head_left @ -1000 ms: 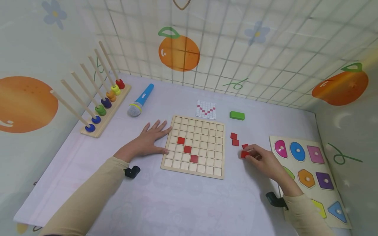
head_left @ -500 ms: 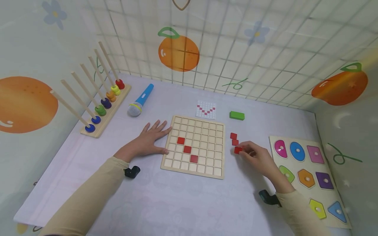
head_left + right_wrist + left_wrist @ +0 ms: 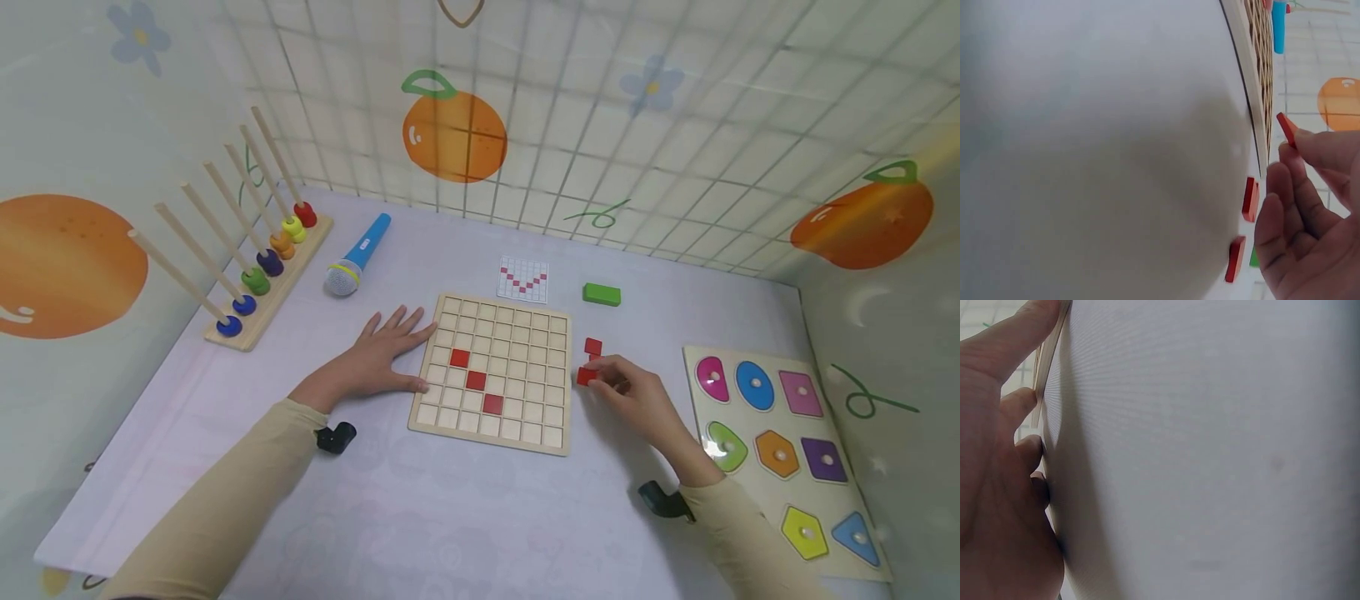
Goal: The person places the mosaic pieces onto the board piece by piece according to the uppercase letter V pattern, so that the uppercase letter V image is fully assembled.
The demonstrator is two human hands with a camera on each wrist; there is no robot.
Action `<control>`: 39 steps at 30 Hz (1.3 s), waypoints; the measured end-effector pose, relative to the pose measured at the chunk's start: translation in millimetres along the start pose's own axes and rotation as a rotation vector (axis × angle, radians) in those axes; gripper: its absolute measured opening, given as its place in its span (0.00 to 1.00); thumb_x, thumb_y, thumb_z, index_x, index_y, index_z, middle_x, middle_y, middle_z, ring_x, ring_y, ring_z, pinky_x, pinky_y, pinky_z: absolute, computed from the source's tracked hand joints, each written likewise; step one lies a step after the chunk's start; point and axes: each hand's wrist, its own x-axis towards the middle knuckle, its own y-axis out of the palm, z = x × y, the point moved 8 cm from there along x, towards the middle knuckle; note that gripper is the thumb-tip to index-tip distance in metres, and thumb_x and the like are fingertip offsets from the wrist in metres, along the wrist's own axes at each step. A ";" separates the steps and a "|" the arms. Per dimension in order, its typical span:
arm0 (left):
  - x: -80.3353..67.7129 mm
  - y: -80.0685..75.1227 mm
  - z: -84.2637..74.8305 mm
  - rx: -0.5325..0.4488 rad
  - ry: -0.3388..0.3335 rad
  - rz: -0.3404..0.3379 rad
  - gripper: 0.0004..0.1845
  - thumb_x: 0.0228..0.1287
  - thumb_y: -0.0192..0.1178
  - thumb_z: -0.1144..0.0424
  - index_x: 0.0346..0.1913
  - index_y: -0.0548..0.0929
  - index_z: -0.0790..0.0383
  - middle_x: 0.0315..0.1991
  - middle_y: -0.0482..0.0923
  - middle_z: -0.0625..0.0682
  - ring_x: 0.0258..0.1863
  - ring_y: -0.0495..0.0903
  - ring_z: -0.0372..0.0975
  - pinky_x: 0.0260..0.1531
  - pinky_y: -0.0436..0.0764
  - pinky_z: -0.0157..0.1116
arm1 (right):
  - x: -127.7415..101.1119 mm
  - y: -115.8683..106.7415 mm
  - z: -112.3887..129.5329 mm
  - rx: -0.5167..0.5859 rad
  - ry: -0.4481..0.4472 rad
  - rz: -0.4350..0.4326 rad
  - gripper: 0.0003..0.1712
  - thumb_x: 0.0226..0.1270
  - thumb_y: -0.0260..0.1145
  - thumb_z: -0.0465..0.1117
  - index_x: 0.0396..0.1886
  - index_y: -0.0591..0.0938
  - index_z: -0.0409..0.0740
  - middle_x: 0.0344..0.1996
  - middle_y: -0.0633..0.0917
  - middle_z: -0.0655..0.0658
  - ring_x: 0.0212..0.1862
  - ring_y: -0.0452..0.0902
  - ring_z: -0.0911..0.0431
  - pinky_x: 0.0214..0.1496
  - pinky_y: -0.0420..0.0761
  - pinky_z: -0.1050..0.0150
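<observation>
My left hand (image 3: 381, 354) lies with fingers spread on the table, thumb and index finger touching the left edge of a wooden grid board (image 3: 527, 446). In the left wrist view, that hand (image 3: 1004, 469) sits beside the board's edge. Three red tiles lie in a diagonal on the board, among them a middle tile (image 3: 476, 381). Just right of the board, my right hand (image 3: 637, 400) pinches a red square tile (image 3: 1286, 130) between thumb and finger, raised and tilted in the right wrist view. Two loose red tiles lie nearby, a nearer one (image 3: 1250, 200) and another (image 3: 1235, 259).
Behind the board lie a pattern card (image 3: 522, 279) with a V of red squares and a green block (image 3: 602, 294). A blue toy microphone (image 3: 358, 254) and a pegged bead stand (image 3: 273, 304) occupy the left. A shape puzzle board (image 3: 806, 500) is at the right.
My right hand has moved left with the pinched red tile, from near the shape puzzle toward the grid board's right edge. The left hand has stayed in place.
</observation>
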 end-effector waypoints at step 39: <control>1.2 2.5 2.9 0.000 -0.011 0.001 0.56 0.57 0.68 0.32 0.82 0.52 0.46 0.83 0.37 0.52 0.81 0.29 0.51 0.77 0.26 0.54 | 33.9 48.8 68.9 0.073 -0.055 0.101 0.15 0.68 0.73 0.42 0.53 0.84 0.53 0.34 0.84 0.52 0.37 0.80 0.55 0.40 0.84 0.61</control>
